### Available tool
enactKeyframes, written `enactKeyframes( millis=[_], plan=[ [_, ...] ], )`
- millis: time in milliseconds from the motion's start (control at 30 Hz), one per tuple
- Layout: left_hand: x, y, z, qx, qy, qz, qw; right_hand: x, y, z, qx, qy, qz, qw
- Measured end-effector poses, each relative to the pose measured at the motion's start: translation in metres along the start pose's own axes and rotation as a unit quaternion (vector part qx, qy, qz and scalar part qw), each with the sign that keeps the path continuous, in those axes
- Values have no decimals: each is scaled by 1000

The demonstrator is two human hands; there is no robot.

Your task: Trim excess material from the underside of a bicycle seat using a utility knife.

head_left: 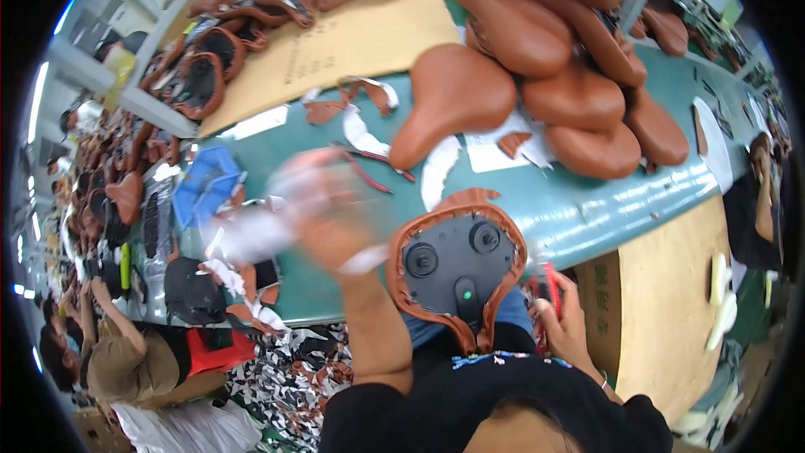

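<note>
**Inspector:** Report the hands first.

**Assistant:** The left hand [323, 214] is raised over the green table [587, 201] and is a motion blur; I cannot tell whether its fingers are released or clenched. The right hand [560, 319] sits low by the table edge, fingers clenched around a red-handled tool [547, 285], probably scissors, though it is mostly hidden.

**Inspector:** And the workpiece?

**Assistant:** An upturned saddle [457, 273], black underside showing, brown cover edge folded around its rim, stands between the hands at the near table edge, against the person's lap. Neither hand clearly grips it.

**Inspector:** Risks?

**Assistant:** In my judgement, the unsupported saddle could tip off the edge. The tool lies just beside the cover edge, so a slip could nick the leather or the hand. Loose brown and white offcuts [360, 109] litter the table and could snag.

**Inspector:** Containers?

**Assistant:** A blue crate-like tray [205, 184] at the left; contents too blurred to tell. A cardboard box [662, 302] stands at the right, its inside not visible. Finished brown saddles [545, 59] are piled loose on the table, uncontained.
</note>
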State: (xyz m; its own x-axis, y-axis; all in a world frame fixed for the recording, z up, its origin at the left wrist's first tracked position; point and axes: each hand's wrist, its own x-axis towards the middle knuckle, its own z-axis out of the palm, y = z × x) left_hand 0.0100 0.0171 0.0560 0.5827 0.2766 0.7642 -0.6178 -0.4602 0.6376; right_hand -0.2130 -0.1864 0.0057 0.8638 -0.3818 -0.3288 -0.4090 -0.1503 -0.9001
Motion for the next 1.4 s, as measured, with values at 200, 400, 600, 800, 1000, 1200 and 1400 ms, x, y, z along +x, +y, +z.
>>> enactKeyframes(
  millis=[200,400,600,800,1000,1200,1400],
  plan=[
    [-49,-70,-4,122,-566,-173,797,59,12,21,61,-59,-134,987],
    [-67,-78,-26,-104,-730,-188,649,79,22,48,88,-109,-120,983],
    [-117,-33,-40,115,-258,-216,935,68,17,73,66,-37,-112,991],
    [-168,-1,-108,-124,-147,-388,901,75,27,74,82,-65,-126,987],
    [-221,-17,-159,-31,-543,-111,832,75,35,74,82,-59,-147,984],
    [-266,-61,-199,83,-500,-126,853,71,35,78,102,-52,-171,979],
    [-100,-12,-218,-159,-393,-499,756,76,37,71,156,-59,-164,972]
  ],
)
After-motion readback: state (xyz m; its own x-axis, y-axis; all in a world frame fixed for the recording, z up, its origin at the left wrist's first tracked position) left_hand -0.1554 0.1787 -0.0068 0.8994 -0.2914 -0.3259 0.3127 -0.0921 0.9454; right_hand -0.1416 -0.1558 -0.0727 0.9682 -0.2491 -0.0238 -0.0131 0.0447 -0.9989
